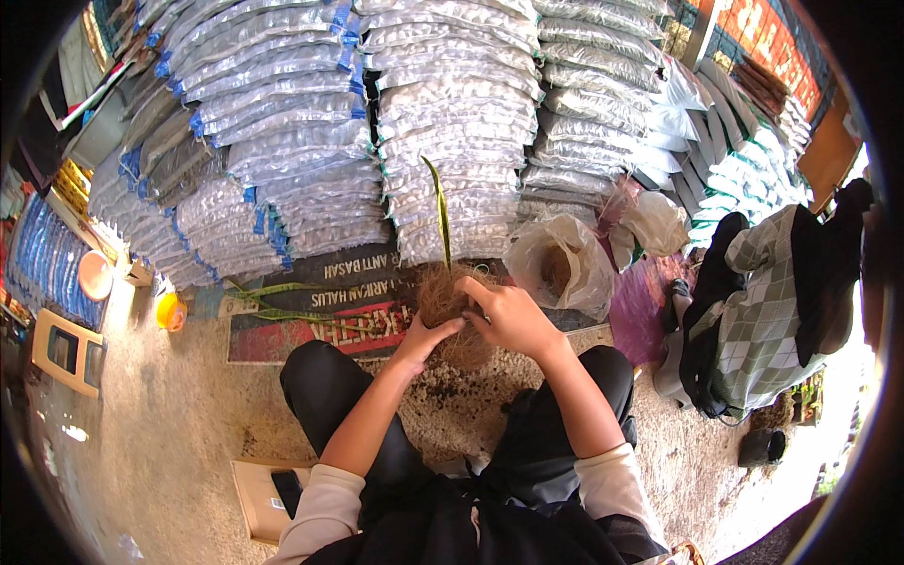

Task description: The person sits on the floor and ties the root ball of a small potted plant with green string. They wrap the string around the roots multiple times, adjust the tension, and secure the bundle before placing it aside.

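Between my knees I hold a shaggy ball of brown coconut fibre (438,294), with a narrow, yellow-edged snake plant leaf (443,218) standing up out of it. My left hand (426,343) is closed round the ball's near left side. My right hand (511,318) grips the fibre from the right, fingers bent and pinching at it. The roots and base of the leaf are hidden in the fibre. More brown fibre hangs below my hands. Beyond them, an open clear plastic bag (560,268) holds some brown fibre.
More snake plant leaves (282,313) lie on a dark printed sheet (259,344). Stacked filled sacks (452,122) wall off the far side. A person (772,301) in checked clothing is at the right, near a black plant pot (761,447). A phone (286,492) rests on cardboard (252,490).
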Motion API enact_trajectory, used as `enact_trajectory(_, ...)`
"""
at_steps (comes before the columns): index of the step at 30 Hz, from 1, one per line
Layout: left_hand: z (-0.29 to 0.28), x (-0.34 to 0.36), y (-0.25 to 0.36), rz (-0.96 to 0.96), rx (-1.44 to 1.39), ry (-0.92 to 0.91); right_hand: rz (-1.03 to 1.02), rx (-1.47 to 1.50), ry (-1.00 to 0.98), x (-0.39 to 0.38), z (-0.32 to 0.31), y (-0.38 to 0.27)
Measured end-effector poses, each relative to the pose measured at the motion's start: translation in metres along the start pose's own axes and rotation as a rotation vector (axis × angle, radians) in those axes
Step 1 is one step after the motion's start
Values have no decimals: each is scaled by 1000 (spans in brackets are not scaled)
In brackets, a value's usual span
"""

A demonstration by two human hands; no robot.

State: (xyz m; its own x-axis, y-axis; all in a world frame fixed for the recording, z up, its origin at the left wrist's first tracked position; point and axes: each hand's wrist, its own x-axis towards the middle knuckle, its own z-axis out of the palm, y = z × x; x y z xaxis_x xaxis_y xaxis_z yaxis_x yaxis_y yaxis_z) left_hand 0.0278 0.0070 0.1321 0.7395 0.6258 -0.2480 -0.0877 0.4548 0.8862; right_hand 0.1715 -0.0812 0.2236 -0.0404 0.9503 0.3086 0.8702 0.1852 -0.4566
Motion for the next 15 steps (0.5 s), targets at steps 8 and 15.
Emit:
enact_trajectory(8,5,-3,9,-13,85,-24,11,194,-16,-2,-11,8)
enact_trajectory(15,9,-8,21,-78,91,37,164,220,41,-1,-33,10)
